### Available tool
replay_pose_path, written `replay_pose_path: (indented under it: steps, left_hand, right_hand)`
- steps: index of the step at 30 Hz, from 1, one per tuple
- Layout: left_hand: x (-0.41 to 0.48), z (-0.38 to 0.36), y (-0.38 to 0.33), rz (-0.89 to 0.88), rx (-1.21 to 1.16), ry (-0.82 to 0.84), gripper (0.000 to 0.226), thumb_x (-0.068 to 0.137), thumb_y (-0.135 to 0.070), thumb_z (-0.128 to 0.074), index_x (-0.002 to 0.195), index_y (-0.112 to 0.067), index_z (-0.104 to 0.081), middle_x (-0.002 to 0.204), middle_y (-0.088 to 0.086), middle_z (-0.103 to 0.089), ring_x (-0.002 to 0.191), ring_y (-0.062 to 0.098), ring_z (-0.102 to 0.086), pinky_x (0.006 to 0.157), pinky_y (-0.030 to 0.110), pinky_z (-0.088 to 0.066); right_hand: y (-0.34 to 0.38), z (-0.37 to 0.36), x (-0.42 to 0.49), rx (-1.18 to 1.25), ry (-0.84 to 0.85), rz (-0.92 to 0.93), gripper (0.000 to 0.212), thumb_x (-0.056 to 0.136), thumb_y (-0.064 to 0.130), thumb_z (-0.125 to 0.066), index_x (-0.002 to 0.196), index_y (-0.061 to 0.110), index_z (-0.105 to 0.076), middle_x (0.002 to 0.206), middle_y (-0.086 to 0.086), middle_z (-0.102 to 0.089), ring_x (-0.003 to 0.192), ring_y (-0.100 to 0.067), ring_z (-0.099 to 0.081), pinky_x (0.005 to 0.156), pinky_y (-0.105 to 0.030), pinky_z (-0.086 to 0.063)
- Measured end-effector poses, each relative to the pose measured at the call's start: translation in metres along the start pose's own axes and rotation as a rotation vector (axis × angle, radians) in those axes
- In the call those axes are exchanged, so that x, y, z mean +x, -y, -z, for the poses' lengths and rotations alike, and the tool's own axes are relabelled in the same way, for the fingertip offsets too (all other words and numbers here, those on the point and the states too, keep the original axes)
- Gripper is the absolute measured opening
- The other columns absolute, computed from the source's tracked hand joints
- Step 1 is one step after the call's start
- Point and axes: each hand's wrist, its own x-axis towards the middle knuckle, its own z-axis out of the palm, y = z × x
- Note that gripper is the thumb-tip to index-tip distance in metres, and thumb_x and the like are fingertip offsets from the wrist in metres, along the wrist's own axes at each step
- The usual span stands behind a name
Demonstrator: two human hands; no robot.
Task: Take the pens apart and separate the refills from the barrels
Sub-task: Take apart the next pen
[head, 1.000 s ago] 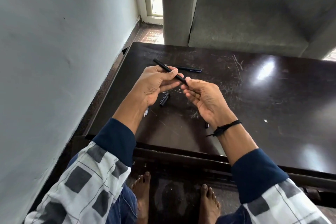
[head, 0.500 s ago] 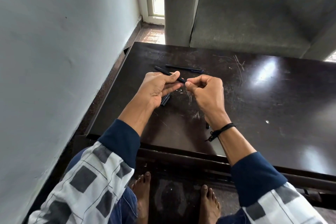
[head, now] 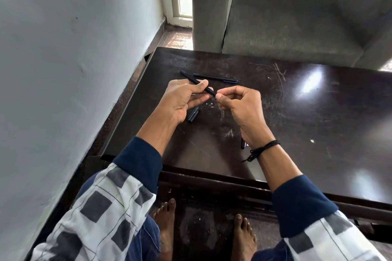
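Holding the black pen (head: 209,91) over the dark surface (head: 297,133), barrel gripped firmly in the left hand (head: 182,99) and tip end pinched by the right hand (head: 239,104), twist gently first, then pull straight along the barrel to free the refill unbent.

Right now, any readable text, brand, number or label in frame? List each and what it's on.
No readable text anywhere in this view.
Held pen, gripped by the left hand and pinched by the right hand: plain dark barrel, no print shows.
Second pen on the table: any marking is too small to read.
Cap: no print shows.
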Motion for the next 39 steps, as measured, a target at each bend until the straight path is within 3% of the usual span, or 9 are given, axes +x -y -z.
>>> replay_pose_path:
  steps: [3,7,12,20,30,35,39]
  left_hand:
    - [-0.0002,0.0008,-0.001,-0.011,-0.014,-0.011,0.014,0.088,-0.003,-0.074,0.098,0.005,-0.069,0.094,0.022,-0.076,0.085,0.028,-0.077,0.07,0.028,-0.063]
    - [0.0005,0.0026,-0.002,-0.032,-0.02,-0.034,0.015,0.089,-0.002,-0.072,0.1,0.007,-0.069,0.1,0.024,-0.075,0.09,0.03,-0.076,0.07,0.028,-0.063]
    - [0.0014,0.0021,-0.0021,-0.032,-0.015,-0.041,0.018,0.089,-0.002,-0.071,0.104,0.009,-0.068,0.1,0.024,-0.075,0.091,0.031,-0.076,0.07,0.028,-0.063]
    - [0.0053,0.0043,-0.0022,-0.036,-0.031,-0.05,0.006,0.089,-0.003,-0.072,0.092,0.002,-0.07,0.097,0.023,-0.075,0.082,0.027,-0.076,0.072,0.028,-0.062]
    - [0.0052,0.0041,-0.0012,-0.044,-0.008,-0.039,0.005,0.09,-0.004,-0.071,0.092,0.0,-0.071,0.095,0.021,-0.076,0.09,0.03,-0.076,0.077,0.031,-0.063]
    - [0.005,0.0024,0.0,-0.101,0.096,-0.019,0.01,0.091,-0.007,-0.071,0.099,0.0,-0.071,0.096,0.019,-0.077,0.088,0.027,-0.077,0.078,0.031,-0.063]
    - [0.0054,0.0004,0.0013,-0.141,0.176,-0.001,0.013,0.092,-0.01,-0.071,0.102,-0.001,-0.072,0.094,0.017,-0.077,0.085,0.023,-0.077,0.074,0.027,-0.062]
  right_hand:
    - [0.0028,0.0006,-0.0004,0.093,0.019,-0.043,0.006,0.091,0.011,-0.076,0.094,0.007,-0.076,0.081,-0.011,-0.075,0.071,-0.017,-0.068,0.072,-0.026,-0.058]
    - [0.0061,0.0051,0.0009,0.226,0.063,-0.191,0.024,0.104,0.019,-0.058,0.102,0.001,-0.073,0.091,-0.017,-0.078,0.075,-0.017,-0.073,0.073,-0.023,-0.061]
    - [0.0044,0.007,0.0026,0.242,0.104,-0.207,0.014,0.1,0.005,-0.06,0.1,0.004,-0.074,0.085,-0.012,-0.078,0.074,-0.014,-0.072,0.074,-0.022,-0.059]
    - [0.0044,0.0065,0.002,0.311,0.158,-0.202,0.022,0.097,-0.011,-0.055,0.103,0.001,-0.073,0.091,-0.015,-0.076,0.079,-0.015,-0.072,0.075,-0.019,-0.059]
    - [0.0045,0.0054,0.003,0.297,0.145,-0.211,0.022,0.099,-0.008,-0.054,0.104,0.002,-0.073,0.089,-0.014,-0.076,0.078,-0.014,-0.072,0.075,-0.019,-0.059]
    - [0.0038,0.0026,0.0023,0.194,0.127,-0.186,0.011,0.098,0.008,-0.064,0.097,0.006,-0.075,0.086,-0.012,-0.077,0.076,-0.013,-0.07,0.075,-0.021,-0.058]
    - [0.0017,0.0013,0.0007,0.069,0.14,-0.12,0.01,0.096,0.004,-0.068,0.093,0.009,-0.075,0.078,-0.006,-0.075,0.069,-0.009,-0.067,0.068,-0.017,-0.055]
